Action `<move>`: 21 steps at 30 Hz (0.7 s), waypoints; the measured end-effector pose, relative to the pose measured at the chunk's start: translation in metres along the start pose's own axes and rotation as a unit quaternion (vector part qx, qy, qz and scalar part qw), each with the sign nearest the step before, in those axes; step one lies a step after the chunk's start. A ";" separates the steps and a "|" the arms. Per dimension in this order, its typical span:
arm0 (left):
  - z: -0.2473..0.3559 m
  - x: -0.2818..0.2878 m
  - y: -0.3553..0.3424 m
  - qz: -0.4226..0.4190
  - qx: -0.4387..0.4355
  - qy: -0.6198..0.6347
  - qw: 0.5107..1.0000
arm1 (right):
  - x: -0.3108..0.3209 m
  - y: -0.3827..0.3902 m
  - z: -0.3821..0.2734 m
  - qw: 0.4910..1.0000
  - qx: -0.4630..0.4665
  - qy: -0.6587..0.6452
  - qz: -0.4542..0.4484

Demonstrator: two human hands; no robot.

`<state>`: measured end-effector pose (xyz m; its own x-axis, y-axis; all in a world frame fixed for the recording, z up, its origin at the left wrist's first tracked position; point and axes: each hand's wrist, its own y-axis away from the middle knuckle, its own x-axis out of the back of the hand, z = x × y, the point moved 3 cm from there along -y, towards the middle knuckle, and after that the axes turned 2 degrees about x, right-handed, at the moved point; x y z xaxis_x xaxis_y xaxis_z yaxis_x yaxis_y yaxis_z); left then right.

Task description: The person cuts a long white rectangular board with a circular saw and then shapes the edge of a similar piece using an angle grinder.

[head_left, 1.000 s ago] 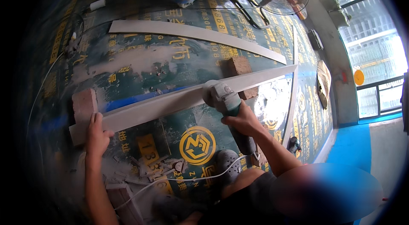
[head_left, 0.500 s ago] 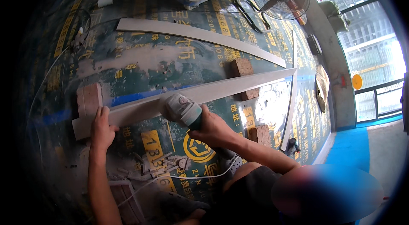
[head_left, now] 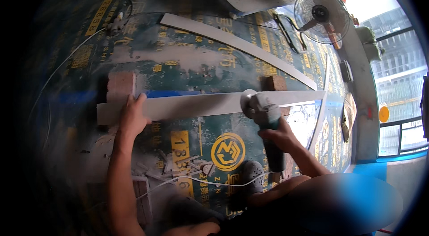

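A long pale strip (head_left: 192,105), like a cut tile or stone board, lies left to right across two bricks. My left hand (head_left: 133,116) grips its left part beside the reddish left brick (head_left: 121,85), fingers over the far edge and thumb toward me. My right hand (head_left: 282,137) is wrapped round the body of a dusty angle grinder (head_left: 267,115). The grinder's round disc (head_left: 247,103) is at the strip, right of its middle; whether it touches is hard to tell. Beyond that spot, the right brick (head_left: 277,83) shows behind the strip.
Another pale strip (head_left: 237,48) lies farther back on the printed green floor sheet. A white cord (head_left: 214,183) loops past my shoe (head_left: 254,177) and scattered offcuts (head_left: 187,164). A standing fan (head_left: 321,15) is at the far right, near a black-framed tool (head_left: 289,33).
The grinder in my right hand has moved right along the strip, and its disc now shows. My left hand stays at the strip's left part. The whole view has shifted.
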<state>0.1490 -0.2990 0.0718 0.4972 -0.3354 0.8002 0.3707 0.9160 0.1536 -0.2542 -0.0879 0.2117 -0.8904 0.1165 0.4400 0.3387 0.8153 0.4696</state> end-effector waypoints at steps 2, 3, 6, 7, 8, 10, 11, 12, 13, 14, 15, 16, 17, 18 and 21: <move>-0.001 -0.005 -0.003 -0.014 0.007 0.023 1.000 | 0.002 0.002 -0.021 0.998 -0.011 -0.048 -0.045; -0.006 -0.004 0.000 -0.018 0.014 0.025 0.999 | -0.001 -0.001 -0.026 0.997 -0.016 -0.045 -0.067; -0.010 -0.005 -0.001 0.000 0.024 0.081 0.996 | -0.010 -0.002 -0.053 0.993 -0.007 -0.028 -0.115; -0.008 -0.004 -0.002 0.007 0.026 0.100 0.995 | -0.014 -0.003 -0.056 0.991 -0.024 -0.024 -0.127; -0.007 -0.006 -0.001 0.005 0.050 0.117 0.992 | -0.019 -0.004 -0.060 0.989 -0.041 -0.020 -0.138; -0.002 -0.005 0.003 0.007 0.079 0.131 0.988 | -0.037 -0.006 -0.074 0.987 -0.049 0.007 -0.154; 0.004 -0.001 0.008 0.043 0.047 0.136 0.989 | -0.049 -0.007 -0.079 0.986 -0.047 0.002 -0.159; 0.004 0.004 0.011 0.078 0.014 0.141 0.987 | -0.060 -0.008 -0.083 0.985 -0.045 -0.002 -0.164; -0.014 -0.001 0.011 0.080 -0.007 0.166 0.983 | -0.074 -0.006 -0.088 0.986 -0.044 -0.003 -0.162; -0.018 -0.004 0.006 0.085 -0.002 0.166 0.982 | -0.081 -0.006 -0.087 0.987 -0.046 0.006 -0.153; -0.021 -0.009 0.001 0.057 0.017 0.285 0.957 | -0.090 -0.007 -0.089 0.986 -0.042 -0.002 -0.161; -0.025 -0.010 0.000 0.030 0.035 0.394 0.918 | -0.102 -0.007 -0.089 0.984 -0.039 -0.015 -0.171; -0.030 -0.008 0.001 0.034 0.039 0.389 0.920 | -0.112 -0.008 -0.086 0.988 -0.002 -0.008 -0.155; -0.034 -0.008 0.002 0.031 0.064 0.419 0.905 | -0.122 -0.008 -0.087 0.985 0.006 -0.023 -0.170; -0.034 -0.008 -0.002 0.010 0.147 0.512 0.846 | -0.139 -0.005 -0.096 0.983 0.002 -0.010 -0.185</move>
<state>0.1709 -0.3056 0.0454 0.9761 -0.1956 -0.0946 0.2172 0.8887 0.4037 -0.1032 -0.1623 0.2220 -0.9580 -0.1778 0.2249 -0.0105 0.8058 0.5922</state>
